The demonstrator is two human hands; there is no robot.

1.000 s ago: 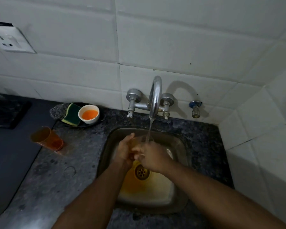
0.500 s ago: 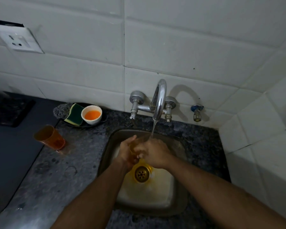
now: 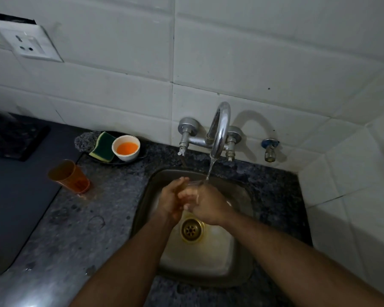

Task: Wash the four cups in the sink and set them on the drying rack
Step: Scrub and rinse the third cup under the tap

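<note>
Our left hand (image 3: 170, 201) and right hand (image 3: 205, 206) wrap one clear cup (image 3: 192, 187) in a closed grip, rim tipped toward the tap (image 3: 218, 134), directly under its stream. An orange cup (image 3: 69, 176) stands on the bench (image 3: 80, 218) well left of the tap, nearer our left hand; we see no drying rack.

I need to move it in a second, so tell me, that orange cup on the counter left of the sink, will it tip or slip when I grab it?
The orange cup looks like thin see-through plastic, so probably light. It narrows towards one end, so a sideways nudge could tip it. The counter around it looks wet, so it may slide.
</note>
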